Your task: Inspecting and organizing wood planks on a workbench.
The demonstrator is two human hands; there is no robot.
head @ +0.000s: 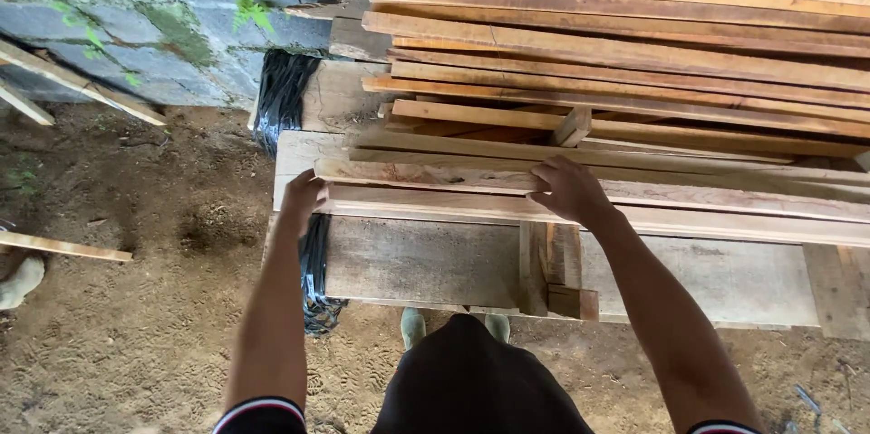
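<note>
A stack of long reddish-brown wooden planks [634,53] fills the upper right, laid in layers on pale boards. My left hand [303,193] grips the left end of a pale plank [435,206] on the front of the stack. My right hand [569,189] lies flat on top of the same front planks, fingers spread, further right along their length. Small wooden spacer blocks [560,262] sit under the planks in front of me.
A wide grey board [417,262] forms the base near my legs. Black plastic sheet [283,94] hangs at the stack's left end. Bare dirt ground [136,307] lies to the left, with loose slats [63,246] and a mossy block wall [163,8] behind.
</note>
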